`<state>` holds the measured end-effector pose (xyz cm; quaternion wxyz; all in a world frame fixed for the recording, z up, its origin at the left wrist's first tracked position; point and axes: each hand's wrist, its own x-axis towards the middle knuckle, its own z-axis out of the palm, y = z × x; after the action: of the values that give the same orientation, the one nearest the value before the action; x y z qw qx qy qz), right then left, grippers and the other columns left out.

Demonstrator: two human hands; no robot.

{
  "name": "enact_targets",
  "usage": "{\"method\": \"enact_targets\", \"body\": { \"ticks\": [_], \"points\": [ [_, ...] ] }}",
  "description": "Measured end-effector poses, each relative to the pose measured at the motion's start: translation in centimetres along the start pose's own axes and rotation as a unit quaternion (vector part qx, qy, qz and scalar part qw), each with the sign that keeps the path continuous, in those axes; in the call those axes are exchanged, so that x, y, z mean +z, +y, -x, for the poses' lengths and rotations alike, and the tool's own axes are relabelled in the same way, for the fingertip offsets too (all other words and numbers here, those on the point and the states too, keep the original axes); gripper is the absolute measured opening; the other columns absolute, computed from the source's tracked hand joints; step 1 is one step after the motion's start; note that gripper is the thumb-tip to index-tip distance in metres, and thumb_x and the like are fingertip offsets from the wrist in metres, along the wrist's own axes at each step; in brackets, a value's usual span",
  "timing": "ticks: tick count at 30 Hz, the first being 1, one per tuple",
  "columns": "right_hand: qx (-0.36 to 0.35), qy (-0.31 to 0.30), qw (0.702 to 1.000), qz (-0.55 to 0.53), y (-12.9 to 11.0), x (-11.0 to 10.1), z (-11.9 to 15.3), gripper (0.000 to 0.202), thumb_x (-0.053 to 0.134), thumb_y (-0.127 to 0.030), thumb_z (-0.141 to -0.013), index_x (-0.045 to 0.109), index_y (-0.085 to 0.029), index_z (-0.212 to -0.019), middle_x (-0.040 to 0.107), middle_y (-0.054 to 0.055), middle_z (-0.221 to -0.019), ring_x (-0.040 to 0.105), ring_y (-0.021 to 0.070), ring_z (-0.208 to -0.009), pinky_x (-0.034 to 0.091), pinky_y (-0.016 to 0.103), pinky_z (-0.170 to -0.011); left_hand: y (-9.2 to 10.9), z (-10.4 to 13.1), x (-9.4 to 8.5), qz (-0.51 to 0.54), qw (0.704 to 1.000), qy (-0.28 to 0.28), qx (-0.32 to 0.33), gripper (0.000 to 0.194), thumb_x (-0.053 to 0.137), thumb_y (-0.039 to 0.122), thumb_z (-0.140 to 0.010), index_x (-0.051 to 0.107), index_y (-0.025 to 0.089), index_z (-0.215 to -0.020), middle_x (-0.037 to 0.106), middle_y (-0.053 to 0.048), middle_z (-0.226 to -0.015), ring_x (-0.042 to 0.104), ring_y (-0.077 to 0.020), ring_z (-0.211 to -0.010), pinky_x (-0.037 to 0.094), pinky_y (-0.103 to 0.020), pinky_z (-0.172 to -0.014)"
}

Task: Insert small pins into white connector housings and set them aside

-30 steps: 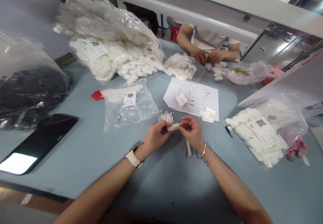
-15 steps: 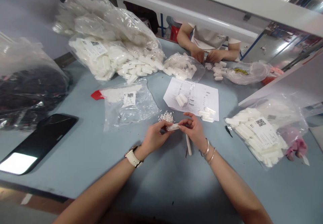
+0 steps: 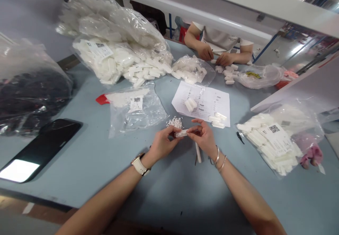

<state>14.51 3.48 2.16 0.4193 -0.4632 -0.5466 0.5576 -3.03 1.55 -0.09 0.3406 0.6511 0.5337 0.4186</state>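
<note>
Currently held piece: elongated white piece [image 3: 181, 133], at the centre of the frame, clear of the tabletop [image 3: 164, 192], its right end slightly higher in the frame.
Left hand [image 3: 164, 143]: grasping the piece's left end between thumb and fingers.
Right hand [image 3: 202, 138]: thumb and forefinger pinched on the piece's right end; whether a tiny part sits between them is hidden.
Step, as judged: fingertip work at the right end, with the left hand apparently serving as the clamp.
Left grip, advised: keep it firm but light, so the piece neither rolls nor flexes.
Right fingertips, advised: press squarely along the piece, in small even pushes; sideways force could make it slip.
Heap of small white parts [image 3: 174, 122]: just above the left fingers in the frame; working close over it spares reach, but a careless knuckle could scatter it.
White stick [image 3: 198, 153]: on the tabletop, below the right hand in the frame; keep the wrist off it.
Printed sheet [image 3: 212, 99]: upper centre-right, within sight for checking; its print is too small to read.
</note>
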Motion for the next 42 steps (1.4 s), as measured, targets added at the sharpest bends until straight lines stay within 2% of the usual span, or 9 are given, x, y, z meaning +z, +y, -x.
{"method": "enact_targets", "body": {
  "ticks": [8,12,18,21,24,26,29,34,42],
  "points": [
    [0.011,-0.003,0.999,-0.038,0.2,0.1,-0.2,0.053,0.069,-0.022,-0.064,0.045,-0.022,-0.112,0.067,0.004,-0.094,0.063,0.0164,-0.088,0.052,0.028,-0.071,0.1,0.0,-0.2,0.002,1.000,-0.006,0.023,0.013,0.063,0.029,-0.074,0.062,0.019,-0.083,0.069,-0.004,-0.077,0.064,-0.0172,-0.068,0.052,-0.029,-0.062],
    [0.050,-0.051,0.995,-0.071,0.0,0.1,-0.1,0.057,0.068,-0.025,-0.066,0.042,-0.023,-0.117,0.071,0.005,-0.095,0.067,0.0182,-0.082,0.054,0.033,-0.074,0.2,0.1,-0.3,0.001,0.999,0.001,0.038,0.013,0.063,0.031,-0.073,0.062,0.021,-0.081,0.070,-0.005,-0.079,0.065,-0.0196,-0.072,0.053,-0.032,-0.065],
    [0.027,-0.032,0.997,-0.059,0.3,0.4,0.1,0.047,0.067,-0.029,-0.070,0.047,-0.022,-0.112,0.073,0.005,-0.091,0.069,0.0189,-0.077,0.055,0.034,-0.072,0.3,0.1,-0.2,0.012,1.000,0.001,0.029,0.013,0.063,0.031,-0.075,0.062,0.020,-0.082,0.070,-0.004,-0.078,0.064,-0.0171,-0.070,0.052,-0.028,-0.064],
    [-0.014,-0.020,1.000,0.009,0.7,0.5,0.1,0.037,0.063,-0.033,-0.077,0.053,-0.022,-0.110,0.071,0.006,-0.098,0.067,0.0190,-0.085,0.054,0.033,-0.075,0.3,0.0,-0.1,0.002,1.000,0.022,0.010,0.013,0.062,0.030,-0.076,0.061,0.019,-0.084,0.069,-0.002,-0.076,0.063,-0.0152,-0.065,0.051,-0.027,-0.062],
    [-0.077,0.035,0.989,0.125,1.1,0.4,0.0,0.022,0.054,-0.032,-0.085,0.061,-0.021,-0.102,0.070,0.005,-0.098,0.065,0.0179,-0.087,0.052,0.031,-0.074,0.2,-0.1,-0.2,-0.032,0.997,0.077,-0.002,0.015,0.061,0.028,-0.076,0.060,0.019,-0.089,0.069,-0.003,-0.079,0.061,-0.0142,-0.063,0.050,-0.026,-0.059],
    [-0.124,0.055,0.966,0.219,1.2,0.3,-0.1,0.019,0.050,-0.028,-0.087,0.065,-0.022,-0.095,0.069,0.005,-0.092,0.063,0.0180,-0.083,0.051,0.032,-0.074,0.1,-0.2,-0.3,-0.055,0.991,0.123,0.009,0.016,0.059,0.025,-0.077,0.058,0.019,-0.091,0.069,-0.004,-0.087,0.061,-0.0150,-0.067,0.051,-0.028,-0.063],
    [-0.194,0.022,0.919,0.343,1.3,0.3,-0.3,0.020,0.050,-0.022,-0.087,0.069,-0.022,-0.093,0.068,0.007,-0.089,0.059,0.0209,-0.087,0.048,0.036,-0.081,0.1,-0.3,-0.5,-0.072,0.982,0.170,0.049,0.013,0.056,0.022,-0.080,0.056,0.020,-0.093,0.067,-0.006,-0.096,0.062,-0.0193,-0.088,0.050,-0.034,-0.077],
    [-0.231,-0.031,0.856,0.461,1.6,0.7,-0.4,0.025,0.052,-0.022,-0.087,0.069,-0.025,-0.105,0.062,0.010,-0.096,0.053,0.0234,-0.092,0.047,0.040,-0.083,0.2,-0.6,-0.8,-0.116,0.975,0.169,0.087,0.012,0.056,0.018,-0.081,0.054,0.021,-0.091,0.064,-0.008,-0.106,0.056,-0.0234,-0.106,0.043,-0.043,-0.092],
    [-0.244,-0.010,0.870,0.428,2.7,0.4,-0.6,0.017,0.057,-0.023,-0.086,0.073,-0.025,-0.089,0.064,0.007,-0.087,0.054,0.0214,-0.087,0.048,0.037,-0.079,-0.2,-0.5,-0.7,-0.120,0.976,0.163,0.075,0.014,0.057,0.018,-0.080,0.054,0.021,-0.093,0.061,-0.008,-0.112,0.055,-0.0239,-0.107,0.044,-0.043,-0.092]
  ]
}}
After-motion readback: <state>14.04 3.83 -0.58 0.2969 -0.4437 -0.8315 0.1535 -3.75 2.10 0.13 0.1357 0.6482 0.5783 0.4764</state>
